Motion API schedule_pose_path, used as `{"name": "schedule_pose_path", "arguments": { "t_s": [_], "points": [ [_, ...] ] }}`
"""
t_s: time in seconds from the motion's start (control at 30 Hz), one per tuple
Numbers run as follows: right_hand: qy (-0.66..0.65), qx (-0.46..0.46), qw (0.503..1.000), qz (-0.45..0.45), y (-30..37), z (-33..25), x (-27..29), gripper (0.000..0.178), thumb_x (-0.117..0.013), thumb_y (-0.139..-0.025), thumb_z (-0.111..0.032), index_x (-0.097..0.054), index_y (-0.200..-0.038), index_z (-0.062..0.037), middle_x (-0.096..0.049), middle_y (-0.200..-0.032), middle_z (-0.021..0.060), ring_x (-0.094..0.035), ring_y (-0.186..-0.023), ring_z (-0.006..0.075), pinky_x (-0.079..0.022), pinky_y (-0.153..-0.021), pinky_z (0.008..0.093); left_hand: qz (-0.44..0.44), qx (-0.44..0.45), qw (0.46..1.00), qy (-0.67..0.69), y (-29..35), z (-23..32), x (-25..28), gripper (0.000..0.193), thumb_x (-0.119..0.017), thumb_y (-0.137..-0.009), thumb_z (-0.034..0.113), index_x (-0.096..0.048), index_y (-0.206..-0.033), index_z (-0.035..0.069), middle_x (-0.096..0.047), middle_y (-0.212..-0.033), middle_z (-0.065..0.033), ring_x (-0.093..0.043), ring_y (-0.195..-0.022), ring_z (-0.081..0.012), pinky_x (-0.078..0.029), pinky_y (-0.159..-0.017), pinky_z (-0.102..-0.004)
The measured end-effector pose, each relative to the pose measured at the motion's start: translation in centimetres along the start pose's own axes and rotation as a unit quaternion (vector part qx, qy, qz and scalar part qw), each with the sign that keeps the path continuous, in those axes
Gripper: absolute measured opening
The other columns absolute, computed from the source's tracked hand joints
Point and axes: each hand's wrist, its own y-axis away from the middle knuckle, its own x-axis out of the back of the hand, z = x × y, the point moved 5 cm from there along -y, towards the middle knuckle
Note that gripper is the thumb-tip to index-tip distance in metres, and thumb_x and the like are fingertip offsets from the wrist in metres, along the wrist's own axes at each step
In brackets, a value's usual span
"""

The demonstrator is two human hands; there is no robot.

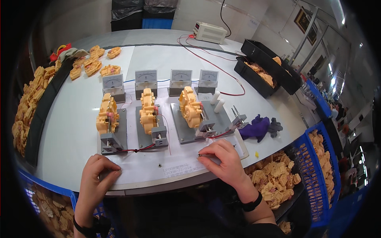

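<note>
The left hand (98,174) is positioned at the front edge of a white board (139,166) on the desk (59,135), with the thumb and index fingertips drawn close together at the left metal stud (120,170); whether this grip pinches the stud cannot be told. The right hand (223,162) is positioned at the right metal stud (199,155), with the thumb and index fingertips slightly parted about it; contact in this grip cannot be confirmed. The middle metal stud (160,165) stands on the board between the two hands, apart from both. Behind the hands, three orange plastic housings are seated upright on grey test fixtures: the left housing (106,115), the middle housing (148,111) and the right housing (192,109). Red and black wires (149,147) run along the front of the left and middle fixtures. Two white pegs (218,105) stand to the right of the right housing. Four analogue panel meters (181,76) form a row behind the fixtures. A bench power supply (210,33) is located at the rear of the desk. A black bin (43,121) of orange parts occupies the left side, with loose orange parts (92,66) beside it, and a purple cloth (256,127) lies near the right edge
</note>
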Motion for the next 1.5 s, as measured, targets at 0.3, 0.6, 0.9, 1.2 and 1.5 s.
{"name": "schedule_pose_path", "arguments": {
  "t_s": [0.3,0.6,0.9,1.2,1.5],
  "points": [
    [-0.069,-0.008,0.997,0.039,0.3,0.2,0.6,0.017,-0.078,-0.085,-0.005,-0.072,-0.1,-0.0061,-0.064,-0.09,0.0051,-0.061,-0.08,0.0179,-0.05,-0.067,0.0284,0.001,0.014,1.0,-0.007,0.1,-0.3,0.1,0.014,-0.075,-0.078,0.0,-0.068,-0.089,0.002,-0.058,-0.09,-0.0074,-0.058,-0.087,-0.0213,-0.047,-0.077,-0.0304],
    [-0.104,-0.012,0.994,0.043,0.9,0.6,1.4,0.018,-0.076,-0.086,-0.001,-0.071,-0.102,-0.0065,-0.063,-0.089,0.0038,-0.056,-0.069,0.0127,-0.046,-0.058,0.0248,-0.001,0.032,0.999,-0.001,0.1,-0.2,0.2,0.015,-0.075,-0.077,-0.001,-0.067,-0.09,0.002,-0.058,-0.091,-0.0067,-0.058,-0.087,-0.0203,-0.047,-0.078,-0.0299],
    [-0.124,0.099,0.987,0.001,-0.4,-5.1,-0.7,0.029,-0.084,-0.081,-0.007,-0.073,-0.107,-0.0088,-0.065,-0.093,0.0029,-0.059,-0.078,0.0172,-0.046,-0.066,0.0277,0.002,0.042,0.999,0.03,0.1,-0.2,0.2,0.014,-0.076,-0.078,0.0,-0.069,-0.09,0.003,-0.06,-0.092,-0.0069,-0.06,-0.091,-0.0221,-0.048,-0.081,-0.0322],
    [-0.047,0.11,0.99,-0.073,-2.3,-7.0,-5.0,0.034,-0.082,-0.084,-0.016,-0.07,-0.116,-0.0118,-0.064,-0.101,0.0011,-0.06,-0.084,0.0189,-0.042,-0.072,0.0321,0.005,0.012,1.0,0.013,0.0,0.1,0.3,0.015,-0.078,-0.077,0.001,-0.072,-0.09,0.004,-0.063,-0.09,-0.0069,-0.06,-0.092,-0.0237,-0.048,-0.082,-0.033],
    [-0.02,0.105,0.991,-0.086,-2.7,-6.8,-6.1,0.024,-0.079,-0.085,-0.011,-0.072,-0.108,-0.0097,-0.064,-0.096,0.0019,-0.062,-0.086,0.0203,-0.045,-0.075,0.0338,-0.004,0.002,1.0,0.018,0.0,0.2,0.3,0.014,-0.079,-0.078,0.003,-0.072,-0.091,0.004,-0.062,-0.091,-0.0071,-0.059,-0.093,-0.0244,-0.049,-0.083,-0.0342]
  ]
}}
